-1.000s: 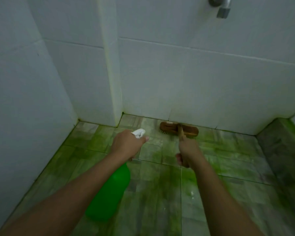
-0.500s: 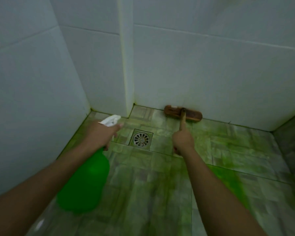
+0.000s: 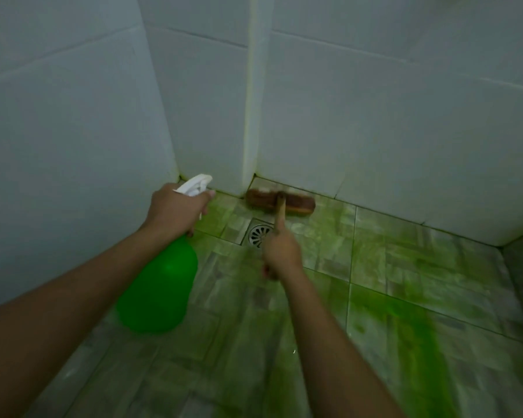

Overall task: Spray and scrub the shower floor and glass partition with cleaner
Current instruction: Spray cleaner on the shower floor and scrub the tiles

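Our left hand (image 3: 175,211) is wrapped around the neck of the green bottle (image 3: 159,286), a finger by its white trigger, held above the floor (image 3: 420,276). Our right hand (image 3: 281,251) is clenched on the handle of the brush (image 3: 280,202). Its head sits on the floor against the wall (image 3: 390,131), just beyond the drain (image 3: 258,235).

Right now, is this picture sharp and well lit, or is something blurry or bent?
Head view: dim, even light with no glare. The scrub brush and right hand smear with motion blur. The floor tiles look streaky at lower right. The wide lens bows the wall tiles. The spray bottle in the left hand reads fairly crisp.
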